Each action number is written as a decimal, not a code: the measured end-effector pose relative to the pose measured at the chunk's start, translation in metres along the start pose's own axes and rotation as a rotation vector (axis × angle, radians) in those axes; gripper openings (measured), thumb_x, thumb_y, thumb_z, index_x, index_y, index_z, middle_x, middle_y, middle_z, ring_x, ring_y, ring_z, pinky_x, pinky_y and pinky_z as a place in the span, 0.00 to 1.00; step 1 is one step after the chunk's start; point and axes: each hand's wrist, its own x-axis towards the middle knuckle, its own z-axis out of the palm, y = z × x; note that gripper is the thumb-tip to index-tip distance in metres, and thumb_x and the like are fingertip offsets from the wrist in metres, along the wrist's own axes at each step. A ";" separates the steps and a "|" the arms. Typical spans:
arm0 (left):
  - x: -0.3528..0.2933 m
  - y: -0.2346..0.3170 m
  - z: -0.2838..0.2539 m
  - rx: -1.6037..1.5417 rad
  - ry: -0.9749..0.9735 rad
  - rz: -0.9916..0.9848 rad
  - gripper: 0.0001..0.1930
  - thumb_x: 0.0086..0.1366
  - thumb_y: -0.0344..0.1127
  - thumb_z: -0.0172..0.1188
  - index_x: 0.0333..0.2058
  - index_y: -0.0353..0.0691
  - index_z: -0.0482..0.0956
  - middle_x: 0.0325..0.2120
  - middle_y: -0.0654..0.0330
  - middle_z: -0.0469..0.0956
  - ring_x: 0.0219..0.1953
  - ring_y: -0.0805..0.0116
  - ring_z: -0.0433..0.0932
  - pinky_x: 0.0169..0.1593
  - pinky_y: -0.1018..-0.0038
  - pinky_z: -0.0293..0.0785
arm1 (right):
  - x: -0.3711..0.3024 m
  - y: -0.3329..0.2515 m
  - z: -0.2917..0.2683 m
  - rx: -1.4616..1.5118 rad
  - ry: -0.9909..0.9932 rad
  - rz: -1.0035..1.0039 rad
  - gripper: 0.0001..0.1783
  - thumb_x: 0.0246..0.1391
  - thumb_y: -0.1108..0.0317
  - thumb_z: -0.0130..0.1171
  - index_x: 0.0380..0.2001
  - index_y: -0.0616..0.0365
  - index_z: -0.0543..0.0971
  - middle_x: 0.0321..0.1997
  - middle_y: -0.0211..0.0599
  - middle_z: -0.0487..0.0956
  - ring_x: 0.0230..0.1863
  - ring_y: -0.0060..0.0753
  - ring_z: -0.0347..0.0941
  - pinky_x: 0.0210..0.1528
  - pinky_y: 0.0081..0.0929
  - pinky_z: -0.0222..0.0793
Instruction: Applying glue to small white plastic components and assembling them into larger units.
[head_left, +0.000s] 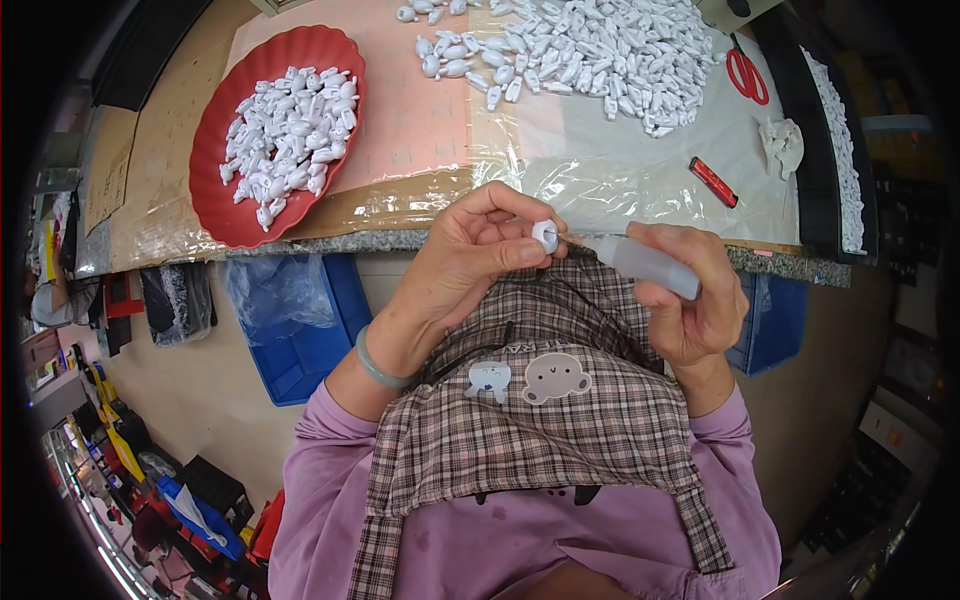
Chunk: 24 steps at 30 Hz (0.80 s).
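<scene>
Between the thumb and fingers of my left hand point(490, 240) is a small white plastic part point(545, 236), its hollow end turned to the right. My right hand point(700, 285) grips a translucent squeeze bottle point(650, 266) with a thin nozzle tip. That tip points left and meets, or nearly meets, the opening of the white part; I cannot tell whether it is inside. Both hands are just off the table's near edge, above my checked apron. Left of them, a red scalloped plate point(215, 200) holds a heap of similar white parts point(290, 135).
A large pile of white parts point(610, 60) covers the far middle of the table. To the right lie red-handled scissors point(747, 75), a red-and-black cutter point(713, 182) and a crumpled white wad point(781, 147). Below the table edge stand blue bins point(290, 350), one with clear plastic in it.
</scene>
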 end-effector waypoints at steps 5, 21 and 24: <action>0.001 -0.001 0.000 0.001 -0.004 0.022 0.12 0.55 0.26 0.64 0.38 0.36 0.73 0.38 0.51 0.77 0.39 0.63 0.79 0.39 0.75 0.78 | -0.001 0.000 0.001 0.006 0.007 -0.002 0.24 0.50 0.61 0.64 0.45 0.65 0.71 0.37 0.45 0.80 0.30 0.42 0.78 0.30 0.29 0.75; 0.000 -0.001 -0.004 -0.003 0.010 -0.006 0.12 0.56 0.25 0.63 0.39 0.35 0.73 0.39 0.50 0.77 0.39 0.65 0.79 0.41 0.75 0.78 | -0.001 -0.002 0.002 0.020 0.032 0.053 0.23 0.59 0.56 0.55 0.45 0.67 0.70 0.35 0.48 0.81 0.34 0.36 0.77 0.36 0.25 0.73; -0.001 0.000 -0.004 0.005 0.011 -0.005 0.11 0.57 0.25 0.63 0.39 0.36 0.73 0.40 0.51 0.77 0.39 0.65 0.79 0.41 0.75 0.78 | -0.001 -0.002 0.003 0.026 0.033 0.056 0.23 0.58 0.56 0.55 0.45 0.67 0.71 0.35 0.48 0.81 0.34 0.35 0.77 0.36 0.25 0.73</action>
